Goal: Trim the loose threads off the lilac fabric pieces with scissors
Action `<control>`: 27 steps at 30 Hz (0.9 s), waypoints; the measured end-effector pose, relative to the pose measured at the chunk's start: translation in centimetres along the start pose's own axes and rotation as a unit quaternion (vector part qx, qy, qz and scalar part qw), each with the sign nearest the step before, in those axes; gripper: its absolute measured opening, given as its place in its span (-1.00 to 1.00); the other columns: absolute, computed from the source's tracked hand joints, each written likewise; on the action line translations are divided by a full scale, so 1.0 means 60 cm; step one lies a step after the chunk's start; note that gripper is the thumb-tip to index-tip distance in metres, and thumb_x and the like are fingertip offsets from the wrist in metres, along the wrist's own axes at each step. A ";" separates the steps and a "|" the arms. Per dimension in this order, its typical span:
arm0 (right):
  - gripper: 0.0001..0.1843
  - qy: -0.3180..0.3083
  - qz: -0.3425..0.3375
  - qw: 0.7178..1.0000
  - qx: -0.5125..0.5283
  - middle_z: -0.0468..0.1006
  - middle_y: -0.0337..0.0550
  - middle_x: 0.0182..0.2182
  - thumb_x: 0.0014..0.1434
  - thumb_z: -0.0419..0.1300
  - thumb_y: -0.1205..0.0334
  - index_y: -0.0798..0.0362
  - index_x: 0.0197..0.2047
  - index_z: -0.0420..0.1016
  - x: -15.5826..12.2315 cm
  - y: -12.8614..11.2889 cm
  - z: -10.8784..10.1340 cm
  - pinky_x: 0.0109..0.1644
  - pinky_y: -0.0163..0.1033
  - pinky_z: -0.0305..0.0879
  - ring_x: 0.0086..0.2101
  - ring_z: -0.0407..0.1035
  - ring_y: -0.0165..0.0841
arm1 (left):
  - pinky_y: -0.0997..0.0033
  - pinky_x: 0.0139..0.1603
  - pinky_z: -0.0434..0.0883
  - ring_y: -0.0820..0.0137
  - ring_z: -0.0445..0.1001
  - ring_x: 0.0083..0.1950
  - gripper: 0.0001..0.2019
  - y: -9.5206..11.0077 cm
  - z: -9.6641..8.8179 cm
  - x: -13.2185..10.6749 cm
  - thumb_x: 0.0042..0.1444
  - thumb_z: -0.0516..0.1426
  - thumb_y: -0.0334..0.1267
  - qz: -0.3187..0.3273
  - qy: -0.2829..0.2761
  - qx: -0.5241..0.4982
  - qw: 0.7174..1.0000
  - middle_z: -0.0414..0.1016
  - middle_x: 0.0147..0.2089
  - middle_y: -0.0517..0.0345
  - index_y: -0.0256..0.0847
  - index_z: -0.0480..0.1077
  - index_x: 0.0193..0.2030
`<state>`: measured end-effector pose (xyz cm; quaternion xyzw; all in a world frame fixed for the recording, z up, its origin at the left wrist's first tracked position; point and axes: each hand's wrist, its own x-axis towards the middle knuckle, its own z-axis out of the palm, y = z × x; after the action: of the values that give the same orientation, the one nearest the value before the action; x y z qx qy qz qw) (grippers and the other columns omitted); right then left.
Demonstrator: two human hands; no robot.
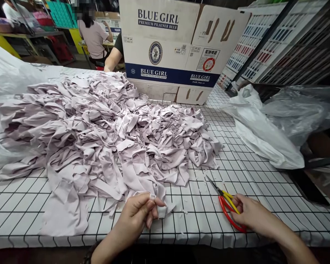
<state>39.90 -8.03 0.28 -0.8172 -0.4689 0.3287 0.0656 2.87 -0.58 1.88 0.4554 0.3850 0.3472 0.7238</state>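
A strip of pale mauve fabric [161,212] is pinched between the thumb and fingers of my left hand [141,211], near the table's front edge. My right hand [246,211] has its fingers wrapped on the handles of a pair of scissors [222,200], one handle red and the other yellow. The metal blades point up and left, away from the fabric in my left hand. Past my left hand spreads a large heap of mauve fabric pieces [99,124]. Small pale scraps [183,211] lie on the tablecloth between my two hands.
A black-gridded white tablecloth [253,172] covers the table. Behind the heap stands a Blue Girl beer carton [170,47]; another person's forearm [114,58] shows beside it. Clear plastic [11,73] borders the left; a white plastic bag [264,128] and a dark phone-like slab [309,189] lie right.
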 end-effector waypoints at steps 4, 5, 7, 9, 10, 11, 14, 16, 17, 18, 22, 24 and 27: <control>-0.80 -0.007 -0.076 0.987 0.140 0.52 -0.15 -0.50 -0.17 0.27 0.10 -0.05 -0.45 0.38 -0.039 -0.014 0.020 -0.38 -0.21 0.38 -0.47 0.42 -0.27 | 0.54 -0.56 0.23 0.54 0.27 -0.62 -0.59 -0.001 -0.002 -0.001 0.11 0.21 0.09 -0.008 -0.012 0.001 1.000 0.42 -0.53 0.16 -0.30 0.58 -0.30; -0.76 -0.003 -0.096 0.980 0.173 0.53 -0.13 -0.48 -0.18 0.31 0.08 -0.05 -0.42 0.40 -0.048 -0.031 0.027 -0.36 -0.20 0.41 -0.45 0.44 -0.24 | 0.53 -0.55 0.24 0.54 0.28 -0.61 -0.58 0.000 -0.001 -0.001 0.11 0.20 0.09 -0.011 -0.018 -0.002 1.000 0.42 -0.52 0.16 -0.31 0.58 -0.29; -0.69 -0.004 -0.130 0.972 0.195 0.51 -0.15 -0.49 -0.19 0.36 0.04 -0.04 -0.38 0.40 -0.066 -0.079 0.044 -0.38 -0.21 0.42 -0.45 0.44 -0.24 | 0.53 -0.54 0.24 0.54 0.28 -0.60 -0.57 0.002 0.001 0.000 0.10 0.20 0.11 -0.016 -0.027 -0.007 0.999 0.41 -0.51 0.16 -0.31 0.57 -0.29; -0.67 -0.010 -0.170 0.970 0.175 0.45 -0.24 -0.53 -0.13 0.35 0.00 -0.04 -0.37 0.35 -0.083 -0.140 0.062 -0.43 -0.25 0.39 -0.50 0.39 -0.31 | 0.52 -0.53 0.25 0.54 0.27 -0.60 -0.56 0.006 0.003 -0.002 0.11 0.19 0.11 -0.015 -0.030 -0.002 0.999 0.40 -0.50 0.16 -0.31 0.57 -0.29; -0.67 -0.008 -0.191 0.970 0.152 0.42 -0.28 -0.53 -0.09 0.33 -0.01 -0.05 -0.36 0.33 -0.091 -0.171 0.069 -0.44 -0.27 0.37 -0.51 0.36 -0.34 | 0.52 -0.52 0.25 0.54 0.27 -0.60 -0.56 0.007 0.003 -0.003 0.12 0.18 0.11 -0.016 -0.029 0.004 0.999 0.40 -0.50 0.16 -0.31 0.57 -0.29; -0.67 0.000 -0.207 0.970 0.124 0.41 -0.31 -0.53 -0.07 0.32 -0.02 -0.06 -0.35 0.31 -0.098 -0.198 0.076 -0.45 -0.28 0.35 -0.51 0.34 -0.35 | 0.51 -0.52 0.26 0.54 0.27 -0.60 -0.56 0.009 0.003 -0.004 0.13 0.17 0.10 -0.015 -0.027 0.010 0.999 0.40 -0.49 0.16 -0.31 0.56 -0.29; -0.62 0.050 -0.236 0.970 0.043 0.46 -0.30 -0.45 -0.09 0.36 -0.01 -0.09 -0.28 0.31 -0.110 -0.254 0.089 -0.38 -0.27 0.37 -0.43 0.37 -0.33 | 0.50 -0.52 0.25 0.52 0.27 -0.59 -0.58 0.012 -0.001 -0.010 0.16 0.15 0.07 -0.006 -0.013 0.031 0.999 0.38 -0.50 0.15 -0.31 0.53 -0.36; -0.59 0.071 -0.253 0.965 0.008 0.50 -0.28 -0.41 -0.10 0.38 -0.01 -0.10 -0.24 0.33 -0.111 -0.268 0.093 -0.33 -0.24 0.40 -0.39 0.41 -0.29 | 0.50 -0.51 0.23 0.51 0.27 -0.58 -0.58 0.013 -0.005 -0.012 0.18 0.13 0.05 0.008 -0.008 0.048 0.999 0.35 -0.53 0.16 -0.30 0.48 -0.47; -0.59 0.072 -0.265 0.962 -0.009 0.50 -0.27 -0.42 -0.09 0.38 -0.02 -0.10 -0.24 0.33 -0.109 -0.269 0.095 -0.34 -0.23 0.41 -0.39 0.41 -0.28 | 0.50 -0.51 0.22 0.51 0.27 -0.58 -0.57 0.012 -0.007 -0.013 0.19 0.12 0.04 0.014 -0.008 0.055 0.998 0.32 -0.55 0.17 -0.29 0.45 -0.51; -0.61 0.069 -0.277 0.958 -0.028 0.50 -0.27 -0.45 -0.07 0.37 -0.04 -0.10 -0.25 0.33 -0.107 -0.270 0.095 -0.37 -0.22 0.41 -0.41 0.41 -0.27 | 0.50 -0.50 0.21 0.50 0.26 -0.59 -0.57 0.012 -0.009 -0.013 0.20 0.11 0.03 0.019 -0.010 0.061 0.998 0.31 -0.56 0.18 -0.28 0.43 -0.53; -0.62 0.061 -0.315 0.943 -0.091 0.49 -0.25 -0.49 0.00 0.30 -0.11 -0.07 -0.29 0.29 -0.099 -0.269 0.097 -0.43 -0.20 0.39 -0.46 0.38 -0.27 | 0.49 -0.49 0.21 0.49 0.26 -0.58 -0.62 0.008 -0.013 -0.014 0.23 0.09 -0.06 0.025 -0.018 0.076 0.997 0.30 -0.56 0.18 -0.27 0.43 -0.51; -0.63 0.066 -0.322 0.939 -0.103 0.48 -0.24 -0.49 0.02 0.29 -0.11 -0.06 -0.30 0.28 -0.098 -0.272 0.098 -0.42 -0.18 0.38 -0.46 0.37 -0.26 | 0.49 -0.49 0.21 0.48 0.27 -0.57 -0.63 0.007 -0.013 -0.014 0.23 0.09 -0.08 0.025 -0.019 0.079 0.996 0.29 -0.57 0.18 -0.27 0.43 -0.51; -0.66 0.069 -0.328 0.936 -0.108 0.47 -0.25 -0.49 0.06 0.26 -0.09 -0.06 -0.32 0.26 -0.101 -0.276 0.099 -0.42 -0.20 0.35 -0.47 0.35 -0.28 | 0.49 -0.50 0.20 0.48 0.26 -0.58 -0.63 0.006 -0.015 -0.014 0.22 0.10 -0.08 0.024 -0.019 0.081 0.996 0.29 -0.58 0.19 -0.27 0.44 -0.52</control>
<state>22.27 -4.98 5.46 -0.6409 -0.7378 0.1788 0.1135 1.67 -0.81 2.16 0.5278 0.3870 0.3239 0.6832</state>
